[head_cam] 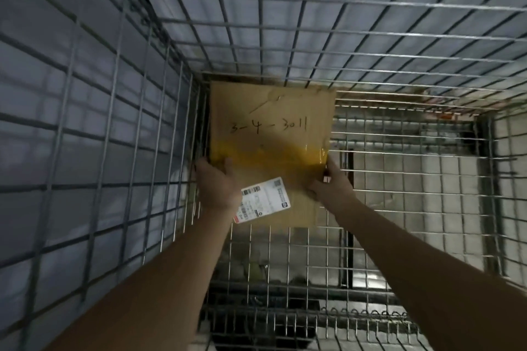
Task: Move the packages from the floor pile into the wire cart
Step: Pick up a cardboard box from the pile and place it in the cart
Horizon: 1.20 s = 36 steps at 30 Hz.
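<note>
One package (271,137), a flat brown cardboard box, is seen inside the wire cart (114,111), held low against the far left corner of the mesh floor. It is gripped at its two near sides: the left hand (218,182) is curled round the left edge with the thumb laid on top, and the right hand (330,184) is wrapped round the right edge. Whether the box already rests on the floor of the cart or hangs just above it cannot be settled, since the mesh is blurred there.

One white shipping label (263,201) is counted on the box, near the left hand, along with one band of yellow tape (273,154) across the middle and one handwritten number above it. No other package is seen in the cart, so the loading is judged to be at an early stage. The floor pile lies out of view, and what is left to be moved cannot be counted.
</note>
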Motion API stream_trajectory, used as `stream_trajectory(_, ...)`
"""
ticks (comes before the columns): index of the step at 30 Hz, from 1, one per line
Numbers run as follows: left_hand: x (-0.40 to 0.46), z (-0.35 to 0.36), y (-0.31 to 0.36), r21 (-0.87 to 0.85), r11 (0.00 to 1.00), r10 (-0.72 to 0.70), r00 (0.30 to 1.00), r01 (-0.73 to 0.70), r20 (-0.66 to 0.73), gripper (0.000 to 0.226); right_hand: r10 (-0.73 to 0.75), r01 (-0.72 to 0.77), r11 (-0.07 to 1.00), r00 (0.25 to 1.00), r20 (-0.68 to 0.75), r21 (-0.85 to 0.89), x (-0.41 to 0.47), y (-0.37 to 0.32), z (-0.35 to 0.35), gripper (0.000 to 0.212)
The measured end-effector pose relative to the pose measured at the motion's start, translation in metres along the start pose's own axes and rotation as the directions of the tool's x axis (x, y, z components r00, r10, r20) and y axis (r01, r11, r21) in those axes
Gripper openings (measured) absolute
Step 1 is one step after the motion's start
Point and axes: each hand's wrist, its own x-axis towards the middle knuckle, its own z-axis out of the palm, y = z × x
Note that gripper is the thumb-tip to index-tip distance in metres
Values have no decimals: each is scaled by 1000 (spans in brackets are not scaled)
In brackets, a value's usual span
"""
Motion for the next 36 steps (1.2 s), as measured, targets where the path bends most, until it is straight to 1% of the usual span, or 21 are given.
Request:
stream_trajectory(3,0,3,-13,56,998,-20,1000,21,-22,33,1,0,999,1000,18,-39,3,12,6,72)
stream_trajectory(6,3,5,-16,117,993,1,1000,3,-28,34,4,-3,999,1000,9,-40,9,13,11,72)
stream_trajectory(9,13,10,-19,158,984,80,997,-76,-19,43,13,-13,1000,1000,-18,-15,23,4,19,68)
stream_trajectory(13,21,13,-28,382,910,193,980,-164,-40,54,-15,15,1000,999,-41,-5,27,3,30,71)
stream_trajectory(16,14,16,-35,468,864,231,972,-187,-40,70,-37,38,999,997,-72,8,25,6,34,75)
stream_trajectory(19,0,5,-37,503,844,210,978,-189,16,85,-31,30,1000,997,-72,-8,12,-2,31,85)
stream_trajectory(20,-7,-4,-34,512,834,204,977,-204,57,86,-41,40,999,998,-47,-23,3,-8,27,86)
stream_trajectory(21,-14,-15,-28,528,816,209,971,-237,113,83,-63,62,996,998,-12,-68,-7,-18,22,85)
stream_trajectory(24,-38,-56,12,586,708,269,918,-394,292,55,-164,185,937,982,94,-297,-48,-60,-10,79)
stream_trajectory(25,-47,-70,32,620,658,268,903,-427,337,50,-200,231,895,973,118,-382,-65,-77,-25,77)
stream_trajectory(27,-67,-97,80,649,587,252,871,-484,421,51,-256,290,794,957,138,-535,-104,-114,-64,71)
stream_trajectory(29,-95,-126,139,620,532,277,811,-576,515,58,-275,302,710,951,145,-636,-151,-153,-110,70)
stream_trajectory(30,-112,-144,168,589,510,300,771,-628,562,53,-278,301,676,949,146,-673,-178,-172,-133,70)
stream_trajectory(32,-155,-182,226,549,450,321,701,-705,637,34,-282,286,614,950,134,-736,-241,-207,-178,71)
stream_trajectory(33,-179,-204,254,543,399,325,668,-738,669,32,-291,270,589,950,111,-762,-277,-223,-200,70)
stream_trajectory(35,-232,-245,308,547,257,355,604,-797,713,40,-306,232,575,950,57,-784,-354,-248,-241,69)
stream_trajectory(36,-261,-265,334,538,205,381,573,-818,725,43,-315,216,578,949,29,-787,-395,-257,-261,68)
